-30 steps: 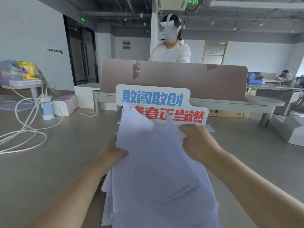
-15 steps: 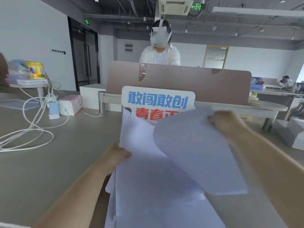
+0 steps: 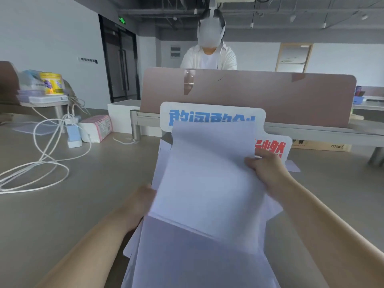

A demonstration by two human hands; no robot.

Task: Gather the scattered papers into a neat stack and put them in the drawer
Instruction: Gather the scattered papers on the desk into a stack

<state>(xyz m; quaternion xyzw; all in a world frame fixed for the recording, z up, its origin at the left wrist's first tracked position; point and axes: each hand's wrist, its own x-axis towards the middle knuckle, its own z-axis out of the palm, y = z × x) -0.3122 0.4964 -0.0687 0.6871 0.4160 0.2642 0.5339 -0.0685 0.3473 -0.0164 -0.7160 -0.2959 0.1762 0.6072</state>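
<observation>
Grey-brown desk surface (image 3: pixel 62 215) fills the foreground of an open office with white walls, an exposed dark ceiling and a dark glass door (image 3: pixel 118 65) under a green exit sign. Across the desk a pinkish divider panel (image 3: pixel 259 94) is mounted, and behind it a person in a white shirt (image 3: pixel 208 59) is seen. A white signboard (image 3: pixel 209 113) with blue and red characters is propped just in front of the divider, its lower part hidden by paper.

The papers (image 3: pixel 207 194) are held up over the desk in a loose, uneven sheaf, tilted away from the camera, with edges fanned out at the left and lower right. The right hand (image 3: pixel 268 173) is closed on the right edge of the top sheet, thumb laid over the front and the fingers tucked behind. The left hand (image 3: pixel 143 202) is placed against the left edge of the sheaf; its fingers are hidden behind the sheets, so its grip cannot be told.

At the left, white cables (image 3: pixel 41 163) are coiled on the desk beside a light-blue adapter (image 3: pixel 73 136) and a pink-and-white tissue pack (image 3: pixel 97 127). On a small side table (image 3: pixel 45 100) farther left a yellow tin (image 3: pixel 51 83) is set among bags and flat boxes. No drawer is shown in the view.
</observation>
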